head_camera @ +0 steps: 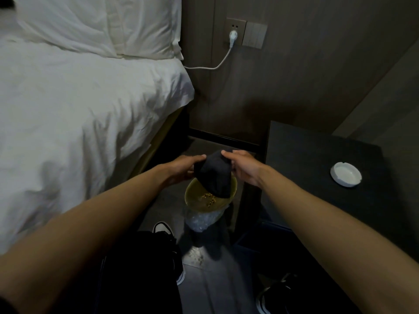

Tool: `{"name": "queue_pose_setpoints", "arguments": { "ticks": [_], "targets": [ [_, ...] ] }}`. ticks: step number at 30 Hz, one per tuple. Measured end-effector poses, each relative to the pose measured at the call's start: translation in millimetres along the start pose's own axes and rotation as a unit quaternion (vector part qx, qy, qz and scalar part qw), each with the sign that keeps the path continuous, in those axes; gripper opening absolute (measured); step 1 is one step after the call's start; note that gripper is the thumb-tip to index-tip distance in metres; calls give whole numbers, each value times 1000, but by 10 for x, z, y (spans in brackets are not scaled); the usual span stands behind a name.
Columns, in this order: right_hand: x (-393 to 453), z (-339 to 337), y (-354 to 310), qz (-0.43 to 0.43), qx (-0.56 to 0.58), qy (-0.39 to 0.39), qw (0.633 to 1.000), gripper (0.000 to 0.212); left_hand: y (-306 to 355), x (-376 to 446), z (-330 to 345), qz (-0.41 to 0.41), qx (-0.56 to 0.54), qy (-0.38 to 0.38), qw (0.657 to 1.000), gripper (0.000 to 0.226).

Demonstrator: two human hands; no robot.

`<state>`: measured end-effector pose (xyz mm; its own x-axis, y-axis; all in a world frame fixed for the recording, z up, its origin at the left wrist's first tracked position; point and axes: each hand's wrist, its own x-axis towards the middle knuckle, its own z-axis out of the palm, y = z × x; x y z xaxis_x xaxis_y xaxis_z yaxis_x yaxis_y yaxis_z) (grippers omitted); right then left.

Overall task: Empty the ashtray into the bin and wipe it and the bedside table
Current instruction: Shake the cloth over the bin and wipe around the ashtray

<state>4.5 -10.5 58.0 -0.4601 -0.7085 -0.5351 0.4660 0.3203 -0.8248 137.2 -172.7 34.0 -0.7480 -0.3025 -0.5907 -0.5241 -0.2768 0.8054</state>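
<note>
A black cloth (214, 175) hangs over the yellow bin (195, 196) on the floor, held at its top edge from both sides. My left hand (183, 167) grips its left side and my right hand (243, 166) pinches its right side. Small brownish scraps lie inside the bin, which has a clear plastic liner (201, 219). The white ashtray (345, 174) stands on the dark bedside table (317, 159) to the right, away from both hands, and looks bare inside.
A bed with white sheets (79, 121) and a pillow fills the left. A white plug and cable (231, 39) hang from the wall socket. My shoes (163, 230) and dark trousers are below, on a narrow strip of floor between bed and table.
</note>
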Motion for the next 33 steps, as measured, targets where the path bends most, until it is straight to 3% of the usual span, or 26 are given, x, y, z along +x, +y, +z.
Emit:
{"name": "queue_pose_setpoints", "arguments": {
  "ticks": [2,6,9,13,17,19,21,25,27,29,33],
  "targets": [
    [16,-46,17,14,-1,-18,1000,38,-11,16,-8,25,-28,42,998,16],
    [-52,-34,-28,21,-65,14,998,38,2,-67,-38,61,-36,107,992,49],
    [-52,-32,-38,6,-112,91,990,47,-16,-112,-81,104,23,82,991,44],
    [-14,-97,-29,-45,-254,114,959,47,-64,-88,-159,164,168,111,966,34],
    [6,-76,-26,-127,-422,132,888,16,-5,-123,-150,256,380,171,872,23],
    [-5,-69,-59,-159,-451,146,866,9,34,-130,-128,289,438,172,834,14],
    [-9,-67,-80,-197,-451,162,855,8,62,-146,-94,319,477,199,795,13],
    [-38,-76,-38,-311,-487,219,786,7,99,-208,-31,409,464,309,723,14],
    [-44,-110,1,-283,-528,193,777,8,61,-187,-50,389,499,289,719,16],
    [-39,-133,44,-205,-569,158,781,9,10,-146,-81,331,537,236,739,18],
    [-4,-109,96,-185,-549,202,790,6,-33,-113,-81,333,528,246,741,19]
  ]
}}
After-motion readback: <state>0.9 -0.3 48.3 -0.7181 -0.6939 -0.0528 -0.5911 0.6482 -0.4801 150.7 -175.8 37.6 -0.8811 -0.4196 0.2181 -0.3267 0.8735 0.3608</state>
